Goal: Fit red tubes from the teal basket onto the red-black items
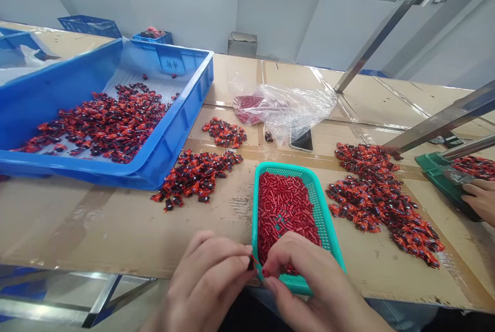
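My left hand (209, 280) and my right hand (305, 280) meet at the near table edge, fingertips pinched together. The left pinches a small dark part with red-orange wires (251, 262). The right pinches a small red sleeve (266, 272) right beside it. Both hover over the near end of a teal basket (328, 218) filled with red sleeves (282, 208). Piles of black and red wired parts lie left (197, 175) and right (381, 198) of the basket.
A large blue crate (181, 115) of the same wired parts stands at the left. A clear plastic bag (286, 105) and a phone (301, 139) lie behind the basket. Another person's hand (479, 198) rests by a green tray (436, 169) at the right. Metal bars slant overhead.
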`<state>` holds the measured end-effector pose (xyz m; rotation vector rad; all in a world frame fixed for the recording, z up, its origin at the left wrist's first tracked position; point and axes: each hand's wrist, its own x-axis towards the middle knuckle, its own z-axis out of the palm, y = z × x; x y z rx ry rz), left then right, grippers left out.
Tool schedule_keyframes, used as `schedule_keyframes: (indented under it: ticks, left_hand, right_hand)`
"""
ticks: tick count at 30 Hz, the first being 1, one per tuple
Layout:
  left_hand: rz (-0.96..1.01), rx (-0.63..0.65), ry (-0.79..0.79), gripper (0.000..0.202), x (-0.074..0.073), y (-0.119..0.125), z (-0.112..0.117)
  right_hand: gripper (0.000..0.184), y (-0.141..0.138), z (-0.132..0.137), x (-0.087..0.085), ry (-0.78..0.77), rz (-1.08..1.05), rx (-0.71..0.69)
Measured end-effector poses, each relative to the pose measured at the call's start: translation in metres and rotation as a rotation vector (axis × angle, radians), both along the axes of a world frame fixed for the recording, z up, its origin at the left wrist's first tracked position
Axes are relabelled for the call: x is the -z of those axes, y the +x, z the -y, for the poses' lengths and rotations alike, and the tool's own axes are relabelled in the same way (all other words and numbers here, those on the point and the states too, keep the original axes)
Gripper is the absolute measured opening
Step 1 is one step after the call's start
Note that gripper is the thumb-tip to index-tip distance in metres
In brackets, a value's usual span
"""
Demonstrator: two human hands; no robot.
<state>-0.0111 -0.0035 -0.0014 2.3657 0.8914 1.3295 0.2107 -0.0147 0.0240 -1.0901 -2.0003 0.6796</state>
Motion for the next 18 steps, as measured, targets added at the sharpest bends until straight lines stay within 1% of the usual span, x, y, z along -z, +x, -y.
schedule_keyframes:
  ticks: [2,4,6,8,10,12,13,16,18]
  left_hand:
    - [-0.089,0.031,0.058,0.029,0.0,-0.004,0.003]
    - [-0.138,0.053,0.116,0.024,0.0,-0.007,0.004]
    - [-0.164,0.046,0.181,0.022,-0.001,-0.007,0.005]
    - [-0.189,0.031,0.242,0.028,-0.004,-0.006,0.004]
    - [-0.2,0.021,0.287,0.03,-0.007,-0.004,0.003]
    - [-0.197,0.031,0.309,0.029,-0.009,-0.001,0.002]
    - [-0.189,0.041,0.301,0.031,-0.008,0.0,0.002]
    - [-0.131,0.086,0.217,0.04,-0.003,0.005,0.004]
    - [-0.07,0.107,0.175,0.043,-0.001,0.006,0.006]
  right_hand:
    - [0.02,-0.003,-0.001,-0.002,0.09,0.039,-0.019]
    - [0.019,-0.004,-0.002,-0.005,0.111,0.086,-0.027]
    - [0.019,-0.004,-0.002,-0.006,0.089,0.111,-0.023]
    - [0.02,-0.003,-0.001,-0.006,0.048,0.117,-0.024]
    - [0.021,-0.001,-0.001,-0.008,-0.014,0.115,-0.033]
    - [0.021,0.0,-0.001,-0.013,-0.104,0.11,-0.046]
    - [0.02,0.001,-0.002,-0.017,-0.175,0.111,-0.055]
    - [0.017,0.002,-0.005,-0.03,-0.465,0.116,-0.08]
    - [0.016,0.001,-0.008,-0.035,-0.645,0.099,-0.092]
